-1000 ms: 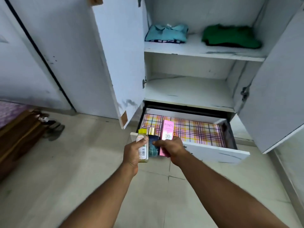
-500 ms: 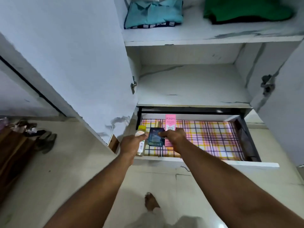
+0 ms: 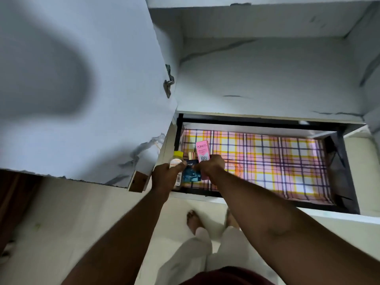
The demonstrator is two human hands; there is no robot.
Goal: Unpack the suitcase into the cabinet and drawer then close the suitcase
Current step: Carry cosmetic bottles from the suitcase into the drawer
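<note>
**Toiletries lowered into the open drawer's near-left corner**

Down now over the drawer (image 3: 349, 204), where a second ago held up in front of its face. Both hands sunk past the front rim, bundle carried between them close above the checked liner (image 3: 267, 161) at the near-left corner. Left hand (image 3: 166, 177) wrapped round the yellow-capped bottle (image 3: 176, 163), thumb over its label. Right hand (image 3: 211, 165) pinching the pink box (image 3: 202, 153) against the blue pack (image 3: 192, 174), with a gold-capped item (image 3: 191, 155) pressed behind; hard to say which hand bears that one. Nothing released yet. Whether the bases already touch the liner: cannot tell, hidden by knuckles.

Viewpoint closer and steeper too: upper shelf with the folded clothes out of sight, only the bare lower shelf (image 3: 267, 79) and the open left door (image 3: 82, 99) above, bare feet on the floor (image 3: 82, 212) below.

Meaning for the task, as a guess: drawer step nearly finished for this handful, only the setting down and letting go left. Risk of the tall box and bottle toppling on release. Suitcase nowhere in view, so closing it not yet possible to judge.
</note>
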